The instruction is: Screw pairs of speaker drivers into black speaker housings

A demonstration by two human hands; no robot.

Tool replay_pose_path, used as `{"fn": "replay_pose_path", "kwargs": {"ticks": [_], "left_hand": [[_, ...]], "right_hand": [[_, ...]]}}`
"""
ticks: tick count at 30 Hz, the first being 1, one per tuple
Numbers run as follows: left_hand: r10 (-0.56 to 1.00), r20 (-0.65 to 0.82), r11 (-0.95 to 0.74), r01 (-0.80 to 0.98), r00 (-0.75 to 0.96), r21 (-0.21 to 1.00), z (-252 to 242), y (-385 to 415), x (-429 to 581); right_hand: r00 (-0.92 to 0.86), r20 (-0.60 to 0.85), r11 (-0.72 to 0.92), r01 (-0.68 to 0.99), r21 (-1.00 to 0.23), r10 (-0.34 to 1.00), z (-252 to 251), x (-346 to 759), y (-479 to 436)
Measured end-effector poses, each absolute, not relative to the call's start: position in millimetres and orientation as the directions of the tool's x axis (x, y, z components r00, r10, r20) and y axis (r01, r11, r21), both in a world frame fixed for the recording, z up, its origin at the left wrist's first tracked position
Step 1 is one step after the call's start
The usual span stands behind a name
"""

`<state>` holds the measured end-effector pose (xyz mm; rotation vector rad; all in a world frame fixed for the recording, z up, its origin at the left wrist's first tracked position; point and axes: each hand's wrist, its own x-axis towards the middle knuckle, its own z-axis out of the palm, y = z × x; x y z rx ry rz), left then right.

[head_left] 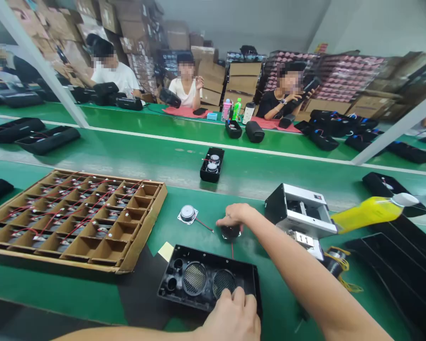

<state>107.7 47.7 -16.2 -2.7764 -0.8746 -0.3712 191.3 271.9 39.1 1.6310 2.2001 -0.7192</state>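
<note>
My right hand (235,215) reaches forward over the green table and closes its fingers on a small round black speaker driver (230,231) with a red wire. My left hand (232,316) rests with curled fingers on the near edge of a black speaker housing (184,265) that has two round mesh grilles. A second silver speaker driver (187,214) with a red wire lies on the table just left of my right hand.
A cardboard divider tray (142,227) with several wired drivers sits at the left. A grey machine (298,215) and a yellow bottle (369,213) stand at the right. A black housing (211,166) rides on the belt. Three people sit across the far table.
</note>
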Motion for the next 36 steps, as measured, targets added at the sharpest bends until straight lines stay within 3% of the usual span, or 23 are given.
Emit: {"fn": "replay_pose_path", "kwargs": {"ticks": [4, 10, 12, 14, 16, 18, 22, 25, 29, 31, 33, 36], "left_hand": [[0.552, 0.228, -0.811, 0.58, 0.802, -0.073, -17, 59, 117], [0.548, 0.14, -0.833, 0.553, 0.825, 0.006, 31, 77, 87], [0.623, 0.104, -0.781, 0.624, 0.775, 0.026, 54, 98, 58], [0.8, 0.065, -0.597, 0.802, 0.596, -0.008, 67, 130, 25], [0.917, 0.001, -0.399, 0.916, 0.4, -0.044, 66, 167, -3], [0.948, -0.098, -0.309, 0.95, 0.304, -0.049, 53, 199, -21], [0.925, -0.232, -0.307, 0.952, 0.301, 0.012, 22, 230, -33], [0.923, -0.238, -0.291, 0.954, 0.301, 0.076, 22, 231, -38], [0.949, -0.139, -0.254, 0.949, 0.282, 0.187, 50, 205, -56], [0.951, -0.102, -0.253, 0.926, 0.291, 0.281, 61, 179, -63], [0.95, -0.057, -0.249, 0.857, 0.306, 0.451, 65, 150, -65], [0.931, -0.086, -0.246, 0.783, 0.355, 0.571, 55, 116, -56]], "right_hand": [[-0.341, -0.613, -0.011, 0.868, -0.497, 0.713, 63, 226, 285], [-0.466, -0.354, -0.162, 0.403, -0.901, 0.811, 98, 281, 281], [-0.434, -0.252, -0.16, 0.239, -0.958, 0.865, 98, 288, 269], [-0.374, -0.178, -0.147, 0.109, -0.983, 0.91, 90, 292, 252], [-0.305, -0.142, -0.142, 0.023, -0.99, 0.942, 77, 296, 231], [-0.249, -0.151, -0.16, -0.016, -0.987, 0.957, 63, 300, 209], [-0.2, -0.218, -0.232, -0.049, -0.971, 0.955, 42, 312, 163], [-0.195, -0.237, -0.257, -0.085, -0.963, 0.952, 37, 318, 127], [-0.203, -0.257, -0.237, 0.118, -0.964, 0.945, 36, 308, 83], [-0.182, -0.212, -0.155, 0.287, -0.945, 0.96, 34, 296, 68], [-0.2, -0.104, -0.012, 0.412, -0.911, 0.974, 31, 283, 61], [-0.295, 0.051, 0.209, 0.533, -0.82, 0.954, 24, 273, 61]]}}
